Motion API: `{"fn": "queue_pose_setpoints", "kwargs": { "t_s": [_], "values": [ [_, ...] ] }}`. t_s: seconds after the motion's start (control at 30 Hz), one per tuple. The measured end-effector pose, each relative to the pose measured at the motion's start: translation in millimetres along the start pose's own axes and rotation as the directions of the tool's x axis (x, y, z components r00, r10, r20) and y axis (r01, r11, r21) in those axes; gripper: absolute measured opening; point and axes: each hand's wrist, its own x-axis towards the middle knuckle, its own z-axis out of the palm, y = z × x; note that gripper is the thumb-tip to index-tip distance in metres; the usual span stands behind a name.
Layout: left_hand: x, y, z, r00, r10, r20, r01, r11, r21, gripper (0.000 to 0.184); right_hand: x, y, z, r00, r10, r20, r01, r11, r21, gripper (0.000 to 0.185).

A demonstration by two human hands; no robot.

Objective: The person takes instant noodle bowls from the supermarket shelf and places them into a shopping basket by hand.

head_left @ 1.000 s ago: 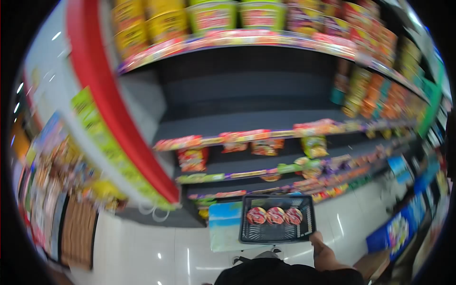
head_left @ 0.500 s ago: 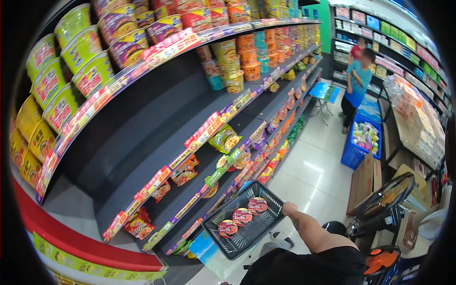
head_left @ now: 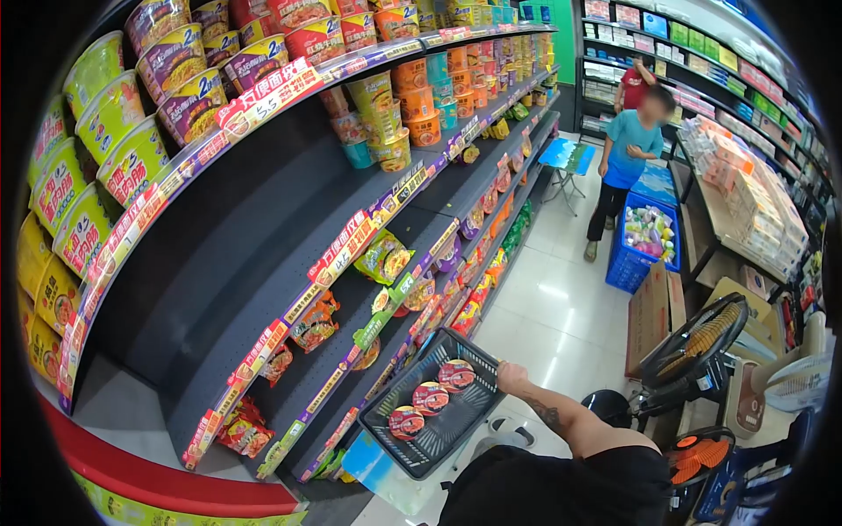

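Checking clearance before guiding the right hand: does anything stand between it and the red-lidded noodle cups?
Only the wall of the black basket, whose rim the right hand grips. Nothing visible covers the red-lidded noodle cups.

black basket point(head_left: 444, 432) on small table point(head_left: 377, 471)

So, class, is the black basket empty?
No, three round, red-topped containers lie in a row inside the black basket.
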Motion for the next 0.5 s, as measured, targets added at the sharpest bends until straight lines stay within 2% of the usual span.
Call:
{"fn": "queue_pose_setpoints", "kwargs": {
  "t_s": [0.1,0.17,0.2,0.27,0.33,0.37,0.4,0.5],
  "values": [
    [-12.5,-12.5,23.9,0.997,-0.073,-0.033,0.068,0.989,-0.134,0.035,-28.0,-16.9,-21.2,1.0,-0.017,-0.006,0.017,1.0,-0.002,0.046],
    [-35.4,-24.5,62.0,0.986,-0.154,-0.067,0.13,0.953,-0.273,0.035,-38.6,-27.8,-23.7,0.995,0.014,-0.101,-0.005,0.996,0.085,0.049],
    [-53.8,-31.7,87.1,0.974,-0.21,-0.088,0.166,0.919,-0.358,0.036,-46.3,-33.3,-24.9,0.996,-0.045,-0.08,0.049,0.997,0.052,0.049],
    [-92.5,-41.1,148.9,0.933,-0.338,-0.123,0.221,0.807,-0.547,0.036,-50.3,-32.6,-30.2,0.998,0.041,0.055,-0.061,0.898,0.435,0.045],
    [-119.4,-46.3,205.0,0.874,-0.465,-0.14,0.237,0.661,-0.712,0.036,-48.3,-28.9,-12.1,0.997,-0.069,0.028,0.047,0.871,0.49,0.041],
    [-137.0,-54.0,228.7,0.901,-0.283,-0.328,-0.044,0.692,-0.72,0.036,-45.3,-26.7,-5.4,0.988,-0.128,0.089,0.06,0.837,0.543,0.04],
    [-125.4,-43.1,215.8,0.78,-0.621,0.077,0.23,0.169,-0.958,0.035,-40.8,-27.6,1.0,0.973,-0.181,0.145,0.059,0.798,0.6,0.039],
    [-141.0,-34.7,227.9,0.778,-0.627,0.043,0.127,0.089,-0.988,0.036,-41.5,-30.9,6.4,0.931,-0.28,0.234,0.032,0.701,0.712,0.038]
  ]
}}
